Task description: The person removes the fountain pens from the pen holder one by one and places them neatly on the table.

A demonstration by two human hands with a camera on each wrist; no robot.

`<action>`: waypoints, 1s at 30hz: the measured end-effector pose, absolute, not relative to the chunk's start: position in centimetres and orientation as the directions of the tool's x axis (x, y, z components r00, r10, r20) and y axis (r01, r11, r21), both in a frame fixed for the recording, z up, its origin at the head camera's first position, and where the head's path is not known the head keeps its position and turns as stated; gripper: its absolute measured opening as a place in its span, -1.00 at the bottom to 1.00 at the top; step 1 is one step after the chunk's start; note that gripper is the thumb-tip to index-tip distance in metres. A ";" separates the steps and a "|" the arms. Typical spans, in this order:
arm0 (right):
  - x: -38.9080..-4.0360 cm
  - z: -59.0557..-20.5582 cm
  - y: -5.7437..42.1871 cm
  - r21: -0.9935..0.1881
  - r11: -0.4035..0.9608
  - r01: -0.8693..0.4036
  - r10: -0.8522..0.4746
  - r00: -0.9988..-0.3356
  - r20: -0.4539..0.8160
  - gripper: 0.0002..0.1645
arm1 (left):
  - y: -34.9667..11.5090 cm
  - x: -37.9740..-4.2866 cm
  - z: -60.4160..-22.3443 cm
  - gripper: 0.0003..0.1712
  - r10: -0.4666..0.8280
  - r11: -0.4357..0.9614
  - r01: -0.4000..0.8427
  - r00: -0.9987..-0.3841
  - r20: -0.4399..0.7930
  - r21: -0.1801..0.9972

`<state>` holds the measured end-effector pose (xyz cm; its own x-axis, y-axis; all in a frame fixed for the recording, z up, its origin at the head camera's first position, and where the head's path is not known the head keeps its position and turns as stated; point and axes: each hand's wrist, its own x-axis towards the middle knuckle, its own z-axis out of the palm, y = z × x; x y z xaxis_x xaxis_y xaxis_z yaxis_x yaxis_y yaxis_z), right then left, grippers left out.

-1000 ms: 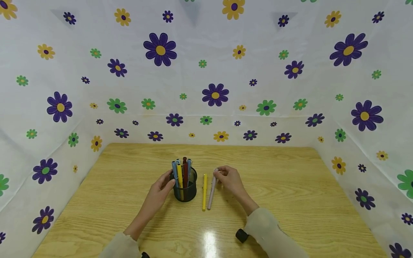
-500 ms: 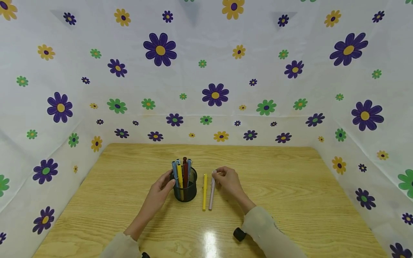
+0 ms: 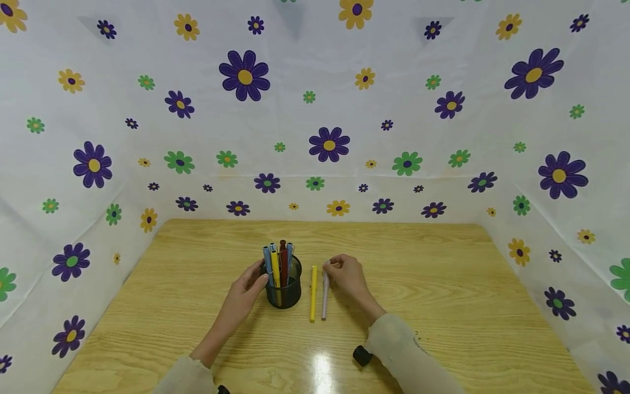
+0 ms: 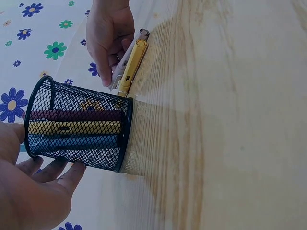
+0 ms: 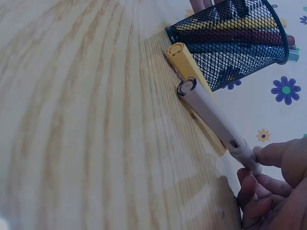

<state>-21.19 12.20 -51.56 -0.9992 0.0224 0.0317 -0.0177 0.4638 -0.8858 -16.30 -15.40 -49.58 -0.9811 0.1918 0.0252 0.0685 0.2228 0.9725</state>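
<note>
My left hand (image 3: 241,293) holds the side of a black mesh pen cup (image 3: 291,294), thumb at the near side and fingers behind it. Upright in the cup stand several pens: blue ones, a yellow one (image 3: 275,268) and a dark red one (image 3: 283,265). To the right of the cup, a second yellow pen (image 3: 313,298) lies on the table, pointing away from me. Beside it is a pale lilac pen (image 3: 324,301), almost parallel. My right hand (image 3: 348,275) pinches the far, capped end of this lilac pen (image 5: 211,112) between thumb and fingers.
The wooden table (image 3: 433,273) is enclosed at the back and sides by a white flowered cloth (image 3: 394,98). A black wrist device (image 3: 362,355) sits at my right sleeve. Light reflects off the table's near middle.
The lilac pen has turned from a slant to nearly parallel with the yellow pen, its near end shifting right. My right hand has moved slightly left and nearer. The left hand stays on the cup.
</note>
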 end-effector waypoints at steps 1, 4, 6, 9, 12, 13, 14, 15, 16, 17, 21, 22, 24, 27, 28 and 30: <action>-21.2 -51.5 12.2 -0.884 0.467 -0.020 0.023 -0.999 0.035 -0.70 | -15.4 -16.3 -49.6 -0.28 0.192 0.223 0.071 -0.981 0.028 0.972; -21.2 -51.4 12.1 -0.871 0.491 -0.010 0.037 -0.999 0.033 -0.71 | -15.4 -16.4 -49.6 -0.28 0.193 0.224 0.075 -0.981 0.031 0.972; -21.2 -51.4 12.0 -0.858 0.514 0.001 0.050 -0.998 0.028 -0.71 | -15.4 -16.3 -49.6 -0.28 0.193 0.224 0.076 -0.981 0.032 0.972; -21.2 -51.3 11.9 -0.834 0.552 0.015 0.064 -0.998 0.024 -0.70 | -15.3 -16.3 -49.6 -0.28 0.191 0.225 0.076 -0.981 0.033 0.971; -21.3 -51.3 11.8 -0.814 0.580 0.036 0.081 -0.997 0.014 -0.68 | -15.3 -16.3 -49.6 -0.28 0.189 0.231 0.074 -0.982 0.030 0.970; -21.3 -51.4 11.8 -0.809 0.586 0.043 0.086 -0.996 0.010 -0.68 | -15.3 -16.3 -49.6 -0.28 0.188 0.234 0.074 -0.982 0.029 0.970; -21.3 -51.4 11.8 -0.803 0.594 0.048 0.090 -0.996 0.006 -0.68 | -15.3 -16.3 -49.6 -0.27 0.187 0.235 0.073 -0.982 0.028 0.969; -21.4 -51.5 11.7 -0.800 0.598 0.055 0.093 -0.996 0.001 -0.68 | -15.3 -16.3 -49.7 -0.27 0.189 0.237 0.074 -0.982 0.029 0.969; -21.4 -51.5 11.7 -0.797 0.601 0.056 0.094 -0.996 0.001 -0.68 | -15.3 -16.3 -49.7 -0.27 0.189 0.238 0.075 -0.982 0.029 0.968; -21.5 -51.6 11.7 -0.796 0.602 0.059 0.096 -0.995 -0.001 -0.68 | -15.3 -16.2 -49.7 -0.27 0.189 0.237 0.074 -0.982 0.029 0.969; -21.5 -51.5 11.7 -0.794 0.605 0.058 0.100 -0.995 0.004 -0.68 | -15.3 -16.3 -49.6 -0.28 0.190 0.224 0.075 -0.981 0.032 0.972; -21.5 -51.5 11.7 -0.794 0.605 0.055 0.101 -0.995 0.008 -0.68 | -15.3 -16.3 -49.6 -0.28 0.190 0.220 0.074 -0.981 0.032 0.973; -21.4 -51.4 11.8 -0.797 0.602 0.054 0.104 -0.995 0.011 -0.67 | -15.3 -16.3 -49.6 -0.28 0.191 0.215 0.074 -0.981 0.032 0.974; -21.4 -51.4 11.7 -0.804 0.593 0.046 0.100 -0.995 0.017 -0.65 | -15.3 -16.3 -49.6 -0.29 0.188 0.218 0.071 -0.982 0.029 0.973; -21.3 -51.4 11.7 -0.808 0.588 0.043 0.098 -0.995 0.019 -0.66 | -15.3 -16.4 -49.6 -0.29 0.187 0.218 0.069 -0.982 0.027 0.973; -21.3 -51.4 11.7 -0.816 0.578 0.036 0.094 -0.995 0.023 -0.67 | -15.3 -16.4 -49.6 -0.28 0.187 0.217 0.066 -0.982 0.024 0.974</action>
<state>-21.26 11.71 -51.39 -0.9953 0.0942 0.0232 0.0357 0.5776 -0.8155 -16.36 -15.29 -49.57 -0.9820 0.1871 0.0245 0.0657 0.2173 0.9739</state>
